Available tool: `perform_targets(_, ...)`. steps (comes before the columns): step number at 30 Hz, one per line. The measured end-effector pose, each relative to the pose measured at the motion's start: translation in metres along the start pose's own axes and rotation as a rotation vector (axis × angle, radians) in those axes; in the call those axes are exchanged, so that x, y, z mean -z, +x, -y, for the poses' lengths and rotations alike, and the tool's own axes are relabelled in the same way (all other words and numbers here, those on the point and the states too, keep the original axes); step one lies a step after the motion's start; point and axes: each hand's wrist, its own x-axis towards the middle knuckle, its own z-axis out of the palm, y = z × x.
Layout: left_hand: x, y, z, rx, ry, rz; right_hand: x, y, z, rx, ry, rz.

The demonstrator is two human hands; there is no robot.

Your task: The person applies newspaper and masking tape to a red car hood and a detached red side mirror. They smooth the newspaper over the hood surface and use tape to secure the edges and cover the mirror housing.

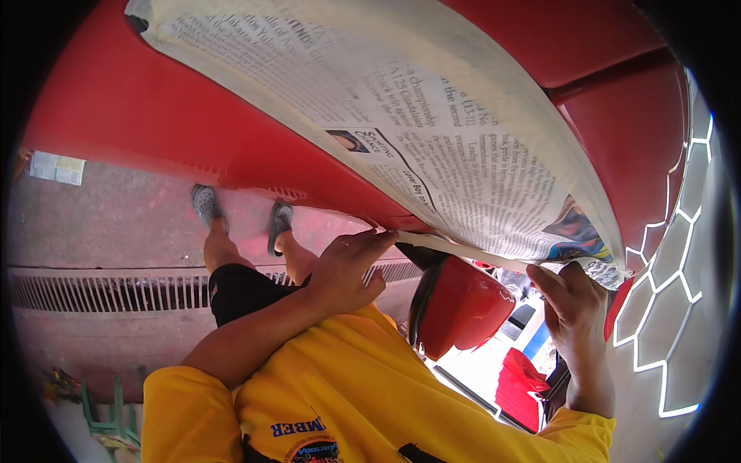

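Observation:
A sheet of newspaper (432, 131) covers the window of a red car (154, 116), with pale masking tape bordering it. Along its lower edge, next to the side mirror, a strip of masking tape (471, 254) runs between my two hands. My left hand (351, 266) has its fingertips closed at the strip's left end, against the red door. At the other end, by the newspaper's crumpled corner, my right hand (571, 305) is bent with thumb and forefinger closed on the tape. Its remaining fingers are partly hidden, and I cannot see whether a roll is there.
A red side mirror (467, 305) juts out between my forearms, just below the tape. A floor grating (116, 289) crosses the ground at left. A green stool (116, 420) stands at lower left, and paper (56, 167) lies at far left. Hexagonal lights (671, 309) line the right.

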Motion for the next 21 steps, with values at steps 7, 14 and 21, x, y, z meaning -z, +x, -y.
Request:
perform_targets(7,0.006,0.018,-0.020,-0.137,0.315,-0.070,0.001,-0.004,-0.002,-0.002,0.015,0.006)
perform_targets(14,0.007,0.018,-0.030,-0.096,0.237,0.056,0.005,-0.003,0.003,0.017,0.024,-0.003)
perform_targets(21,0.005,0.022,-0.033,-0.049,0.171,0.069,-0.001,-0.009,-0.003,0.040,0.030,0.000)
